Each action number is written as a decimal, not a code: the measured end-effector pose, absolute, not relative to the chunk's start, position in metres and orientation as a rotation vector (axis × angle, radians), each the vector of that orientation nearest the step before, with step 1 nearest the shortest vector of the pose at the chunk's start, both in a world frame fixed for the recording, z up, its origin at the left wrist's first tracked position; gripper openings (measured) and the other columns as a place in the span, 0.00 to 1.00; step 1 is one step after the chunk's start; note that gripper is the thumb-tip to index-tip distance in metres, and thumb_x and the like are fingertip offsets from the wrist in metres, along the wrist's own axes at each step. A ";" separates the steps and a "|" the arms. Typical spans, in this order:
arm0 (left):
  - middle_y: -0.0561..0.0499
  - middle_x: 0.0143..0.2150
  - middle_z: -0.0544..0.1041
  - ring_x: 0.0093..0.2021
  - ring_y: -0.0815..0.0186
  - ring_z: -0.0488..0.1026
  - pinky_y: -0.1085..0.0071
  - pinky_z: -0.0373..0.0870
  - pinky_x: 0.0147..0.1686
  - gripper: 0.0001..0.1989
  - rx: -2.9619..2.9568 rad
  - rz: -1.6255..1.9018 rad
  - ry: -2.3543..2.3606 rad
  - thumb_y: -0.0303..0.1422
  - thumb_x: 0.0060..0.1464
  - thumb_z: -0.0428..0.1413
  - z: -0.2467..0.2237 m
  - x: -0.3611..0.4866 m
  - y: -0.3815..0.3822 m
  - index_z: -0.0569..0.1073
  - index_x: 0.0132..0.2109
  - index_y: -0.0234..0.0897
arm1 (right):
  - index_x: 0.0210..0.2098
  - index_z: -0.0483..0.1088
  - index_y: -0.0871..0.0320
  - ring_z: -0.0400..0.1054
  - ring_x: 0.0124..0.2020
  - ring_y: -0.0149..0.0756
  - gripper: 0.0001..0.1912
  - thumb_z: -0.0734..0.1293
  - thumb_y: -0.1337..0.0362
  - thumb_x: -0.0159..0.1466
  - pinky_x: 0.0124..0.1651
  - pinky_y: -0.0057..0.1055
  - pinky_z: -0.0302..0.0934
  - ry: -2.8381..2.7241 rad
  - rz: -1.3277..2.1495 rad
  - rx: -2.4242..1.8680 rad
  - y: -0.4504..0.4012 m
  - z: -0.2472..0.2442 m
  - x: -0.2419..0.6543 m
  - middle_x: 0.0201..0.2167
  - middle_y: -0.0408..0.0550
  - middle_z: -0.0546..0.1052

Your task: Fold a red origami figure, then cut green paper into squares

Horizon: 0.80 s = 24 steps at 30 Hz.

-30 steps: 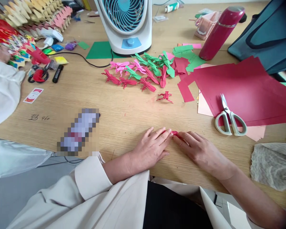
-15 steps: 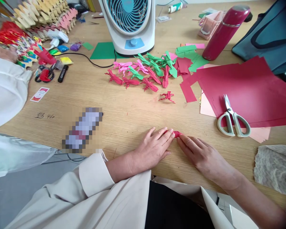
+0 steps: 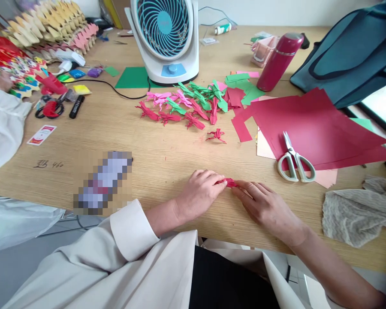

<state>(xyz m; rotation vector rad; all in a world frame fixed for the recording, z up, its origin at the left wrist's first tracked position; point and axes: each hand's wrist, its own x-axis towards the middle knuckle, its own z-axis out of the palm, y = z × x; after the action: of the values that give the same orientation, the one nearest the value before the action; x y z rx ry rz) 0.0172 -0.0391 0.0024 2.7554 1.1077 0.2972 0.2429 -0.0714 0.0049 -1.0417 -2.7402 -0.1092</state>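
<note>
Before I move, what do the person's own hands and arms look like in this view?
Both the left hand and right hand are bare: no gloves, and no ring, watch or bracelet visible. A plain cream sleeve with a broad, smooth cuff covers part of the left forearm. The right forearm is mostly uncovered.

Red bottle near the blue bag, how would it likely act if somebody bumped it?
The bottle would probably tip fairly easily, being tall and narrow and standing on its end. Once down, its round sides would likely let it roll across the flat table. Its smooth, shiny surface suggests it may feel slightly slippery.
</note>
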 end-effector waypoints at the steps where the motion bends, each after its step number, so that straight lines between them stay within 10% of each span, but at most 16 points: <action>1: 0.50 0.50 0.78 0.51 0.63 0.70 0.64 0.63 0.49 0.13 2.729 0.293 1.105 0.32 0.68 0.46 0.004 0.018 -0.034 0.75 0.49 0.40 | 0.52 0.70 0.66 0.70 0.42 0.44 0.16 0.58 0.76 0.67 0.45 0.42 0.70 -2.710 -0.106 -1.063 -0.070 0.006 0.244 0.50 0.62 0.73; 24: 0.56 0.28 0.72 0.28 0.72 0.67 0.75 0.62 0.29 0.07 1.712 0.683 1.059 0.34 0.53 0.59 0.008 0.029 0.022 0.71 0.32 0.35 | 0.46 0.69 0.57 0.72 0.39 0.36 0.13 0.66 0.56 0.66 0.41 0.33 0.69 -1.612 0.938 -1.269 -0.006 0.025 0.222 0.42 0.50 0.76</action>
<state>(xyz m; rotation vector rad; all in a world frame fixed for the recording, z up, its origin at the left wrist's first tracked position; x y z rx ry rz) 0.0292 0.0220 0.0078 1.7123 1.0589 0.6827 0.2224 -0.0063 0.0248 -1.2688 -1.6121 0.9377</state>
